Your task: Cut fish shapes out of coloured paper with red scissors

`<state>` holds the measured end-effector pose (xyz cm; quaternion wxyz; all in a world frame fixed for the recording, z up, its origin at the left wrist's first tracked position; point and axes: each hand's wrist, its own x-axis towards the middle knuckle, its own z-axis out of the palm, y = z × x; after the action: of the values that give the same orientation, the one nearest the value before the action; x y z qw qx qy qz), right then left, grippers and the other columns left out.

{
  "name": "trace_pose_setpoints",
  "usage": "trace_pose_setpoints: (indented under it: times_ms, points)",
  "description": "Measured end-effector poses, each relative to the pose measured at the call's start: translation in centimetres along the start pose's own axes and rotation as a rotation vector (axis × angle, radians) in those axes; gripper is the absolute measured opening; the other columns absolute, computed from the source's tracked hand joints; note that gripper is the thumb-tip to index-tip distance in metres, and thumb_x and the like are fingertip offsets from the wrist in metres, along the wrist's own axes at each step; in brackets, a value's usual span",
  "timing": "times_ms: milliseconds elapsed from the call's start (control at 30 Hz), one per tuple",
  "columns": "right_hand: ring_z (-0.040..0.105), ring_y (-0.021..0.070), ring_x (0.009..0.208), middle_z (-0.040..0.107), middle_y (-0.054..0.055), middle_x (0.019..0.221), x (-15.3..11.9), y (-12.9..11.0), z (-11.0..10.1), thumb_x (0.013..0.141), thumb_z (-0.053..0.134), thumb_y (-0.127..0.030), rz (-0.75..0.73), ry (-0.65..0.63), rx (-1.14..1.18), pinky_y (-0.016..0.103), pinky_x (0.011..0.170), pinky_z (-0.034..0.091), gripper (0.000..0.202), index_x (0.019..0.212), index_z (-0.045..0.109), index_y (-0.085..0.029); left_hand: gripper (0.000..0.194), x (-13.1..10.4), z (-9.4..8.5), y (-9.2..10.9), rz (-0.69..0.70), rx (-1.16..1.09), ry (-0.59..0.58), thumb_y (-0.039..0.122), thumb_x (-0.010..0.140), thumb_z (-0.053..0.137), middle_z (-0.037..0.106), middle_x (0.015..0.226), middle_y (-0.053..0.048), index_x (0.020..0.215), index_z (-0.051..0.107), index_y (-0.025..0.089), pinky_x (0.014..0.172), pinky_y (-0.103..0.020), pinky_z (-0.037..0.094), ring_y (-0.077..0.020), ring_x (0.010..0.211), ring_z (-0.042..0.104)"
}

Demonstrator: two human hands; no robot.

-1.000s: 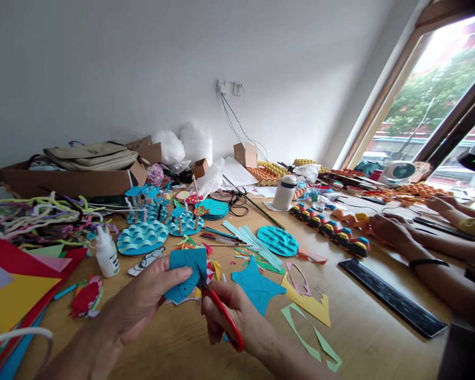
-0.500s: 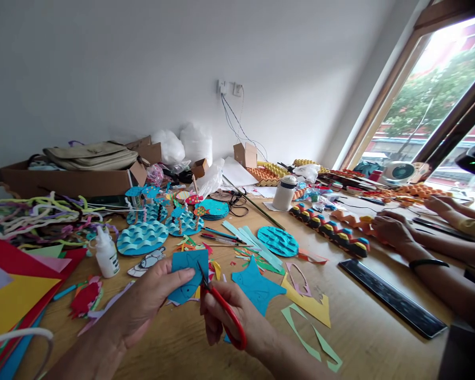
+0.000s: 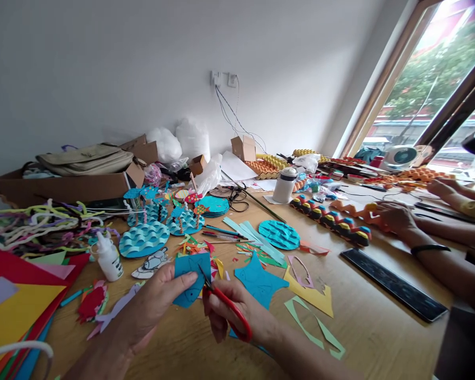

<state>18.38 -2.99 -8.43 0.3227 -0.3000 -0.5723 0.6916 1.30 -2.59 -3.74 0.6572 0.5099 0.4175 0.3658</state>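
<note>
My left hand (image 3: 164, 295) pinches a small piece of blue paper (image 3: 185, 293) with dark drawn lines on it, the thumb lying across its front. Red-handled scissors (image 3: 237, 316) are gripped in my right hand (image 3: 231, 309), and their blades meet the right side of the paper. Beneath and beyond my right hand lies a larger blue paper cut-out (image 3: 259, 279) with pointed corners. Colourful paper scraps (image 3: 196, 244) are scattered just past both hands. A white glue bottle (image 3: 110, 257) stands to the left.
Coloured paper sheets (image 3: 19, 303) lie at the left edge. Green cut-out scraps (image 3: 314, 327) and a black tablet-like slab (image 3: 393, 285) are on the right. Wavy blue discs (image 3: 144, 238) sit farther back. Another person's hands (image 3: 396, 216) work at the far right beside painted egg-carton strips (image 3: 330, 221).
The view has shifted slightly. Both hands keep their grips, and the scissor blades are still at the right side of the blue paper.
</note>
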Motion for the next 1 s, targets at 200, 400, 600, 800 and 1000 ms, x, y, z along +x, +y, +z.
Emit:
trace_pose_setpoints:
  times_ms: [200,400,600,800,1000]
  points:
    - [0.046,0.0062,0.036,0.046,-0.005,0.042,0.5,-0.9,0.7,0.060,0.057,-0.070,-0.003,0.037,0.033,0.015,0.036,0.036,0.058,0.064,0.049,-0.014,0.023,-0.4,-0.1,0.9,0.011,0.010,0.050,0.037,0.076,0.061,0.066,0.074,0.002,0.091,0.068,0.021,0.071,-0.025,0.042,-0.0155,0.074,0.053]
    - [0.046,0.0060,0.036,0.046,-0.006,0.043,1.8,-3.6,1.6,0.065,0.056,-0.067,0.025,-0.015,-0.059,0.015,0.035,0.033,0.053,0.066,0.049,-0.014,0.020,-1.2,-1.3,2.4,0.109,-0.036,0.064,0.034,0.078,0.059,0.067,0.070,0.002,0.090,0.069,0.022,0.069,-0.023,0.044,-0.0138,0.069,0.055]
    - [0.047,0.0065,0.038,0.046,-0.005,0.045,3.7,-4.8,2.6,0.068,0.054,-0.066,-0.016,-0.052,-0.092,0.015,0.037,0.034,0.052,0.067,0.049,-0.014,0.014,-2.0,-2.6,4.0,0.194,-0.045,0.123,0.032,0.076,0.060,0.063,0.063,0.002,0.074,0.068,0.020,0.063,-0.022,0.043,-0.0131,0.062,0.052]
    - [0.048,0.0067,0.043,0.051,-0.003,0.049,4.9,-4.7,2.8,0.070,0.054,-0.065,-0.038,-0.114,-0.130,0.017,0.043,0.037,0.051,0.068,0.049,-0.014,0.016,-2.4,-3.5,4.8,0.157,0.013,0.210,0.031,0.071,0.063,0.063,0.057,0.001,0.067,0.067,0.017,0.057,-0.025,0.043,-0.0159,0.056,0.055]
    - [0.047,0.0071,0.042,0.050,-0.003,0.048,5.5,-4.5,2.9,0.072,0.052,-0.065,-0.048,-0.105,-0.160,0.016,0.041,0.034,0.050,0.068,0.048,-0.015,0.014,-2.3,-3.5,5.1,0.124,-0.037,0.196,0.029,0.069,0.064,0.067,0.059,0.000,0.073,0.070,0.017,0.062,-0.028,0.046,-0.0183,0.061,0.059]
